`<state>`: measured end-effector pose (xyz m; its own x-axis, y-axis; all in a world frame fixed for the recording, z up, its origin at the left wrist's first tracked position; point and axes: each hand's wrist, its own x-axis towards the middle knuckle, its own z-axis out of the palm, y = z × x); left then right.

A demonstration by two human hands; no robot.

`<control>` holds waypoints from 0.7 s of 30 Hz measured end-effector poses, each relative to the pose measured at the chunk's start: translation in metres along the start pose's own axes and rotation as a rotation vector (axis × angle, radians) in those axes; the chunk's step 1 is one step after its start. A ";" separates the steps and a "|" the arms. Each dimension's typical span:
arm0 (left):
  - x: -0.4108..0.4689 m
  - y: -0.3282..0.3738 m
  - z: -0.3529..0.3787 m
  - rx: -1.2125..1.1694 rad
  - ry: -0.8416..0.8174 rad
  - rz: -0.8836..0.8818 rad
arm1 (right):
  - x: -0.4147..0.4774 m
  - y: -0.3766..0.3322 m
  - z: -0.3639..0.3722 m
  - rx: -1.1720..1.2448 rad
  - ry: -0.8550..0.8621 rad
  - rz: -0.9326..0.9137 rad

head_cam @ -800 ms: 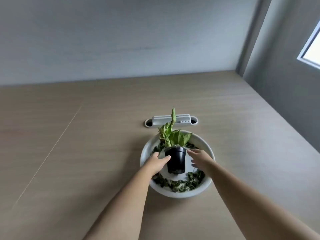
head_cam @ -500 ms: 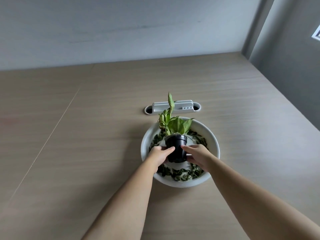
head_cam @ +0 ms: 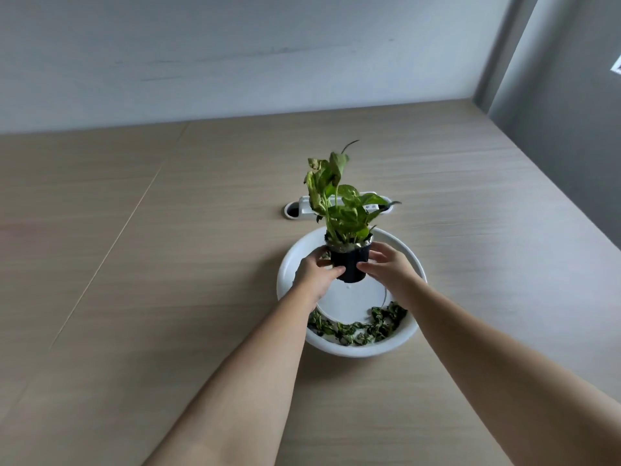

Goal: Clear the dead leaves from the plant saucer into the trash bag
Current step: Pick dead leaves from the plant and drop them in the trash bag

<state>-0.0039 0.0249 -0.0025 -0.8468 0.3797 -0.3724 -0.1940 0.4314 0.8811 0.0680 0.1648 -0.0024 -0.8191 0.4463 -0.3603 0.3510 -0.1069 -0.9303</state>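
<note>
Both hands, left (head_cam: 317, 274) and right (head_cam: 386, 265), grip the small black plastic plant pot (head_cam: 349, 264) above the round white saucer (head_cam: 353, 351); shrivelled dead leaves (head_cam: 356, 327) lie along its near rim, uncleared; no trash bag visible.

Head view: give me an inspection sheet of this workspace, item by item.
Surface: light wood table, one seam line on its left part.
Job's things: white saucer on the table; dead leaves along its near inner edge; trash bag not seen.
Black plant pot: held above the saucer, green plant upright.
Clutter: nothing seen.
Grippers: left hand and right hand clasp the pot from both sides.
Cables: nothing seen; white cable grommet set in the table behind the plant.
Surroundings: grey walls, window corner at far right.
</note>
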 end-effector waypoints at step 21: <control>-0.020 -0.044 0.000 0.471 0.023 0.032 | -0.004 0.043 -0.005 -0.327 0.245 0.062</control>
<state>0.0210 -0.0018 -0.0337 -0.8606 0.3824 -0.3362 0.0731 0.7462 0.6617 0.0886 0.1628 -0.0406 -0.6733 0.6507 -0.3510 0.5541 0.1297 -0.8223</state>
